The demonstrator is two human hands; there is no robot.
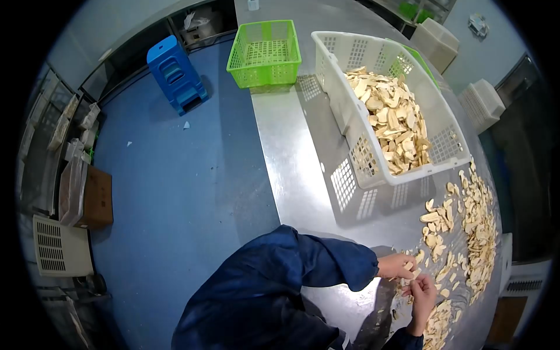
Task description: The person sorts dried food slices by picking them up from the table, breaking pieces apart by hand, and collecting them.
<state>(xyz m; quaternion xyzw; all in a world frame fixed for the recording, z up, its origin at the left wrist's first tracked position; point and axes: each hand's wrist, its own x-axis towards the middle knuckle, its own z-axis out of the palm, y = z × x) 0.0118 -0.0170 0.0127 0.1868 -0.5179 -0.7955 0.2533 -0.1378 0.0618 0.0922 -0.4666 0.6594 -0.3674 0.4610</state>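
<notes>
My left hand (396,266), at the end of a dark blue sleeve, is closed with its fingertips on a pale mushroom slice (409,266). Just below it, my right hand (423,296) is also closed, thumb and fingers pinched on a small pale slice close to the left fingertips. Both hands are low over the metal table, nearly touching each other. Loose mushroom slices (479,227) lie spread along the table's right side, with smaller pieces around my hands. Whether both hands grip one slice or separate ones is hard to see.
A large white perforated crate (344,116) holds a heap of sliced mushrooms (396,119) on the steel table (291,175). Beyond it stands a green basket (268,73). A blue stool (175,73) is on the blue floor. Shelving and a cardboard box (96,198) line the left.
</notes>
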